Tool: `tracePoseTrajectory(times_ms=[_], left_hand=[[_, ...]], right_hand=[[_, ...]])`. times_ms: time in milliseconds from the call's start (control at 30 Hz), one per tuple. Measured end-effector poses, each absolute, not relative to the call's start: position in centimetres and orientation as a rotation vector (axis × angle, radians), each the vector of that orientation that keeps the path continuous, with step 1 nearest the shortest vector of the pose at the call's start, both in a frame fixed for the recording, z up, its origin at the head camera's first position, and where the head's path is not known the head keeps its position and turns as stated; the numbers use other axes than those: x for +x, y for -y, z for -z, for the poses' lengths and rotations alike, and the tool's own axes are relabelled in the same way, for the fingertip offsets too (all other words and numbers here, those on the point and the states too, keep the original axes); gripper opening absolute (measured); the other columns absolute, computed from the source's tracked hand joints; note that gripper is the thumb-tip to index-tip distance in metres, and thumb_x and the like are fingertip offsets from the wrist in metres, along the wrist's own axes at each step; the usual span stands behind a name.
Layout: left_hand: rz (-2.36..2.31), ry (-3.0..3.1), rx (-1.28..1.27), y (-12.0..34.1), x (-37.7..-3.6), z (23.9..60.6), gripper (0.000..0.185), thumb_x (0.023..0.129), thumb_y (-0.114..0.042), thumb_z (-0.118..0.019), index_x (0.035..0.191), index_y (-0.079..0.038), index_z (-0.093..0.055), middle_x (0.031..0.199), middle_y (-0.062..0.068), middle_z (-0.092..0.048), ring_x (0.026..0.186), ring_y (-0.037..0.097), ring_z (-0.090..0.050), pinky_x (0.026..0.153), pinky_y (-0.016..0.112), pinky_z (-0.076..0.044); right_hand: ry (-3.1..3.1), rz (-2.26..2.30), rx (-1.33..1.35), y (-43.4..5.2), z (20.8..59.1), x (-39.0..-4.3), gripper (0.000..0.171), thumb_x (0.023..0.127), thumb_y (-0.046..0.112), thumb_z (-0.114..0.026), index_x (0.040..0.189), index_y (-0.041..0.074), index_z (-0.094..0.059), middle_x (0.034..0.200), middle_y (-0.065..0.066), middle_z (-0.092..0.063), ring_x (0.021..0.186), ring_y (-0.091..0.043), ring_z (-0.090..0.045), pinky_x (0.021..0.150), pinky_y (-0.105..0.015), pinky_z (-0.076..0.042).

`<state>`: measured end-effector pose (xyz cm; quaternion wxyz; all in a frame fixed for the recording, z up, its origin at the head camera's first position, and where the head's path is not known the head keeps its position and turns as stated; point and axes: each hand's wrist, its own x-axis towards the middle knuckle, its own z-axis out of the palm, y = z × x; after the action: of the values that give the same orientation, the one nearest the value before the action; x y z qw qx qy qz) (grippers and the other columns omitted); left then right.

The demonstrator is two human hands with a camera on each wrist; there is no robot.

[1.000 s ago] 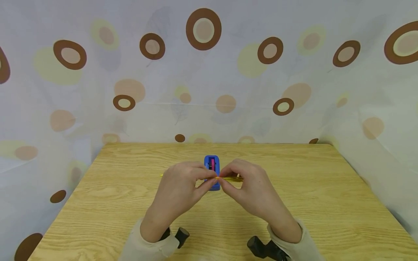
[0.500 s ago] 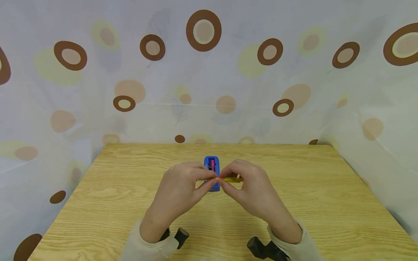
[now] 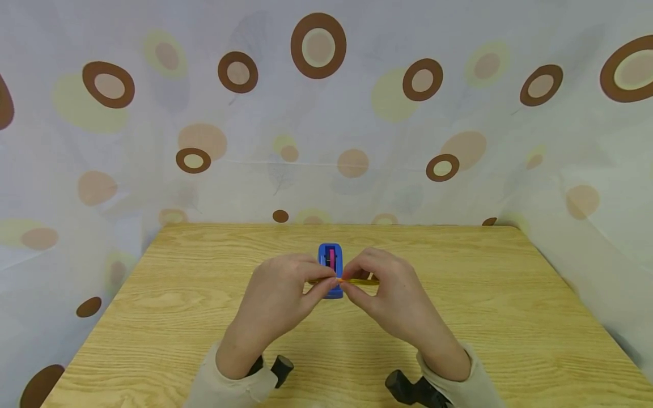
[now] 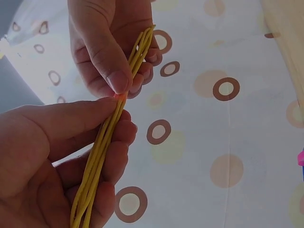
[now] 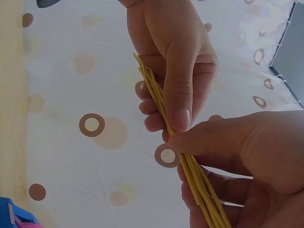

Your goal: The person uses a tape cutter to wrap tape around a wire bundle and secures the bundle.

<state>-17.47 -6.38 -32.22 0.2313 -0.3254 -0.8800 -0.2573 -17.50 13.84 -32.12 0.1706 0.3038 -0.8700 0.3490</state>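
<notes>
A bundle of thin yellow cord (image 4: 97, 156), folded into several strands, is held level above the table between both hands. My left hand (image 3: 283, 294) pinches it near its middle with thumb and fingers. Close beside it, the thumb and fingertips of my right hand (image 3: 390, 292) grip the same bundle, and the two thumbs nearly meet. A small orange-pink band (image 4: 121, 96) shows at the bundle between the thumbs in the left wrist view. Fingers cover most of the band, so how far it wraps round cannot be told.
Just beyond the hands, a blue tape dispenser (image 3: 339, 260) with a pink roll (image 3: 332, 258) stands on the wood-grain table (image 3: 459, 272). A patterned cloth (image 3: 352, 192) hangs behind and at the sides. Black wrist mounts (image 3: 282, 369) sit below the sleeves.
My left fingertips have shifted very slightly left, showing a little more of the orange-pink band. Both hands keep their pinch on the cord, and the tape dispenser stays in place.
</notes>
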Motion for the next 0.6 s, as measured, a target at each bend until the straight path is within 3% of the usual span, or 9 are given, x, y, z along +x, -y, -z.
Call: tracePoseTrajectory(times_ms=[600], left_hand=[[0.704,2.345,-0.911,6.30,-17.56,32.25,0.006,0.084,-0.023,-0.081,0.085,-0.018,-0.080,0.082,-0.009,-0.070,0.071,0.007,-0.064,0.060,0.023,-0.048]], right_hand=[[2.472,-1.009,0.855,-14.02,32.10,-17.41,0.014,0.084,0.009,-0.078,0.090,0.021,-0.073,0.086,0.016,-0.063,0.079,-0.006,-0.057,0.068,-0.029,-0.051]])
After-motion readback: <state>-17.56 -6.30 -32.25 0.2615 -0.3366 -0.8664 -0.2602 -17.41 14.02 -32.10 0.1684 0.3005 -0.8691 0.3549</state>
